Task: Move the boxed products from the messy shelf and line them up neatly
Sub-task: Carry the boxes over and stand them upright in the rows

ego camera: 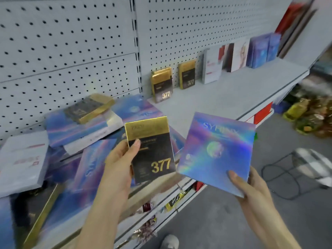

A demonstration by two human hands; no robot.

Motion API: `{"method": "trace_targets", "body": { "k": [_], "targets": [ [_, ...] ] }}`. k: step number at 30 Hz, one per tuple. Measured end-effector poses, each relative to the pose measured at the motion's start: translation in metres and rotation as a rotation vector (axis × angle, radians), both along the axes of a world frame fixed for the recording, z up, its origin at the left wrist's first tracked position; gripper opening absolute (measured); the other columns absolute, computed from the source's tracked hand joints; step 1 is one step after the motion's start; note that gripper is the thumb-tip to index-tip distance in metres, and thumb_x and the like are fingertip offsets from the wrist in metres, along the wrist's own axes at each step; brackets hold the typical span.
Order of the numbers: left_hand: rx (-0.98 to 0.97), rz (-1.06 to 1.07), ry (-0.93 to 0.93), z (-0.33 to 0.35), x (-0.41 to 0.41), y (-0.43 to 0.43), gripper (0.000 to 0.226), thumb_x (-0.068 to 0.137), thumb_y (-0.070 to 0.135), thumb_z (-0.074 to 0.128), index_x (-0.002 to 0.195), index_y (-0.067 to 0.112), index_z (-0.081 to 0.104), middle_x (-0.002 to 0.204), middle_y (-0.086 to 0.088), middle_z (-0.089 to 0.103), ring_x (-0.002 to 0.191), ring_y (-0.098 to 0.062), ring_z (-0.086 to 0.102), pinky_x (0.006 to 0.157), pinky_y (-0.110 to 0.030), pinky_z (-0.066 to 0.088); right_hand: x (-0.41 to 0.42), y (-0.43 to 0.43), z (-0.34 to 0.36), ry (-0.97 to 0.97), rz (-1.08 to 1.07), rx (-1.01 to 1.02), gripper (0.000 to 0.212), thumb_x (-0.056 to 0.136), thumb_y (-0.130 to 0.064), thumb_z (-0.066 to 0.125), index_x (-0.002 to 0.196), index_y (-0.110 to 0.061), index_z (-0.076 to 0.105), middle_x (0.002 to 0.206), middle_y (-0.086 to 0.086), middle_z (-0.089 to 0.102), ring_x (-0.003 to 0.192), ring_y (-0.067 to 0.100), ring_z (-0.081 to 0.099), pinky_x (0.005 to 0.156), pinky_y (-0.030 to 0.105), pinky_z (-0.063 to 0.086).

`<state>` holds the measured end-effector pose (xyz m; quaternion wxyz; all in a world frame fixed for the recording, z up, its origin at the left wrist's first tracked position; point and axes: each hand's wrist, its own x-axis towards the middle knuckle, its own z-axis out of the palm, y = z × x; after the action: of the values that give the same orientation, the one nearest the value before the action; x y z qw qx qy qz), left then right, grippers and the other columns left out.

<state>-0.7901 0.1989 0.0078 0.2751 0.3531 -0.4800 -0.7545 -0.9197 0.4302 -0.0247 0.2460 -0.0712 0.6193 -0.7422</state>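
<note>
Shelf (224, 97) of pale grey metal with a pegboard back runs from lower left to upper right, and both hands hover in front of it. The left hand (118, 162) grips a black-and-gold box marked 377 (152, 150), thumb on its face and fingers (132, 174) wrapped behind. The right hand (251, 184) pinches the lower corner of a flat holographic blue-purple box (215, 151), thumb on front, held tilted just beside the first box. Behind and left of the hands lies a messy heap of holographic boxes (80, 126), with a gold-and-black box lying flat on top (89, 108) and a white box with red print (23, 159) at its left edge. Further along the shelf stand two upright black-and-gold 377 boxes (162, 85), then white boxes (213, 67) and blue boxes (262, 49), all against the pegboard. A dark cable (280, 178) loops on the grey floor at right.
</note>
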Motion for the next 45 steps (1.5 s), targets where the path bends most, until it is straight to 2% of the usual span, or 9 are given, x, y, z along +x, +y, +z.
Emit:
{"method": "trace_targets", "body": {
  "k": [5,10,15,19,22,28,36,41,45],
  "targets": [
    [-0.079,0.013,-0.046,0.002,-0.077,-0.014,0.018,0.094,0.015,0.053,0.104,0.016,0.068,0.101,-0.006,0.073,0.092,-0.024,0.069,0.085,-0.046,0.053,-0.071,-0.011,-0.003,0.005,0.02,-0.003,0.054,0.073,-0.011,0.065,0.126,-0.013,0.053,0.115,0.002,0.071,0.101,0.016,0.068,0.077,0.025,0.057],
    [-0.161,0.073,-0.058,-0.007,-0.15,-0.018,0.017,0.093,0.005,0.053,0.099,0.016,0.064,0.089,0.005,0.073,0.082,-0.005,0.068,0.072,-0.019,0.051,-0.147,-0.021,-0.016,-0.076,0.052,-0.055,0.056,0.073,-0.005,0.061,0.127,-0.011,0.052,0.11,0.002,0.072,0.093,0.014,0.071,0.072,0.024,0.057],
    [-0.236,0.191,-0.091,-0.03,-0.243,-0.018,0.021,0.09,0.0,0.056,0.09,0.02,0.063,0.082,0.013,0.071,0.081,-0.002,0.064,0.068,-0.015,0.048,-0.255,-0.03,-0.031,-0.069,0.162,-0.055,0.062,0.069,-0.01,0.068,0.128,-0.014,0.052,0.113,0.004,0.071,0.1,0.017,0.069,0.069,0.02,0.055],
    [-0.213,0.261,-0.133,-0.058,-0.314,-0.017,0.019,0.091,0.003,0.057,0.095,0.02,0.065,0.104,-0.004,0.069,0.102,-0.023,0.061,0.091,-0.045,0.045,-0.346,-0.033,-0.042,-0.005,0.249,0.017,0.065,0.059,-0.033,0.084,0.116,-0.021,0.056,0.104,0.007,0.072,0.089,0.02,0.068,0.07,0.024,0.056],
    [-0.187,0.302,-0.176,-0.076,-0.356,-0.014,0.016,0.092,0.005,0.058,0.103,0.014,0.064,0.111,-0.011,0.068,0.107,-0.029,0.062,0.092,-0.051,0.047,-0.403,-0.035,-0.053,-0.009,0.309,0.042,0.047,0.073,-0.011,0.072,0.116,-0.018,0.055,0.103,0.01,0.072,0.089,0.021,0.069,0.069,0.022,0.056],
    [-0.507,0.312,-0.455,-0.094,-0.398,-0.018,0.022,0.095,0.017,0.054,0.117,0.022,0.055,0.107,0.01,0.062,0.095,0.002,0.059,0.077,-0.008,0.047,-0.471,-0.068,-0.06,0.04,0.486,0.151,0.039,0.083,0.002,0.065,0.113,-0.02,0.054,0.1,-0.004,0.073,0.088,0.01,0.069,0.067,0.028,0.052],
    [-0.676,0.331,-0.6,-0.091,-0.433,-0.069,0.033,0.093,0.028,0.058,0.125,0.025,0.054,0.112,0.006,0.06,0.092,-0.006,0.057,0.084,-0.043,0.056,-0.492,-0.09,-0.082,-0.07,0.42,0.145,0.041,0.083,0.006,0.063,0.115,-0.019,0.054,0.102,-0.001,0.073,0.089,0.015,0.07,0.066,0.022,0.057],
    [-0.747,0.337,-0.601,-0.084,-0.455,-0.099,0.032,0.092,0.021,0.06,0.123,0.021,0.056,0.112,0.003,0.061,0.093,-0.006,0.056,0.086,-0.033,0.055,-0.502,-0.103,-0.078,-0.04,0.452,0.141,0.039,0.081,0.002,0.065,0.113,-0.019,0.054,0.109,0.003,0.072,0.098,0.02,0.069,0.075,0.032,0.058],
    [-0.775,0.365,-0.595,-0.081,-0.46,-0.115,0.036,0.09,0.015,0.064,0.124,0.018,0.055,0.107,0.007,0.061,0.088,-0.002,0.054,0.073,0.001,0.038,-0.503,-0.104,-0.08,-0.055,0.454,0.151,0.051,0.076,-0.011,0.07,0.122,-0.023,0.053,0.116,0.005,0.069,0.104,0.028,0.067,0.083,0.048,0.057]
  ]
}}
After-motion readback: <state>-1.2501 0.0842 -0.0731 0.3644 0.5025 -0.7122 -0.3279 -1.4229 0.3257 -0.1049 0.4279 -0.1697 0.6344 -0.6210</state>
